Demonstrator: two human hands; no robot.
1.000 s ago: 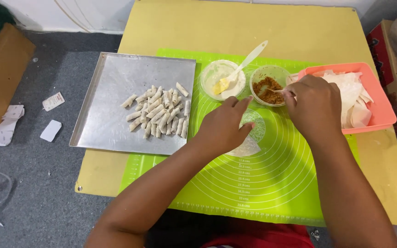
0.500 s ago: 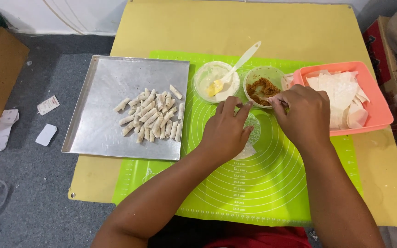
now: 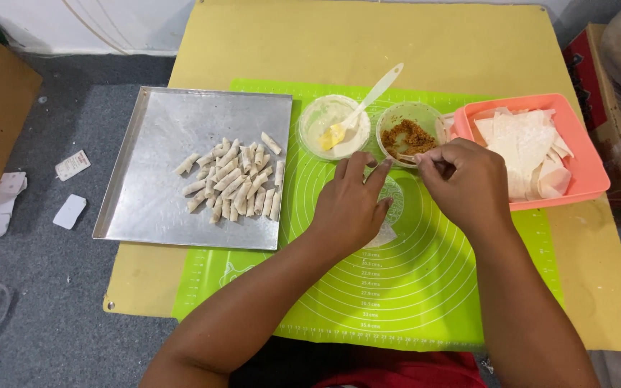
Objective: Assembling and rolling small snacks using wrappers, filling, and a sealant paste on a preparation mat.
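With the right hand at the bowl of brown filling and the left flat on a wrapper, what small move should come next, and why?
Probably carry the right hand from the bowl of brown filling back to the wrapper under the left hand. The right hand seems to hold a small utensil at the bowl's rim, the wrapper looks bare where visible, and finished rolls lie on the metal tray.

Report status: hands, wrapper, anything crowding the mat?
Left hand flat on wrapper. Right hand holds small spoon at filling bowl. Paste bowl close by, nothing blocking.

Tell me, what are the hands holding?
The right hand pinches a small spoon by its handle. The left hand presses a thin wrapper flat, holding nothing.
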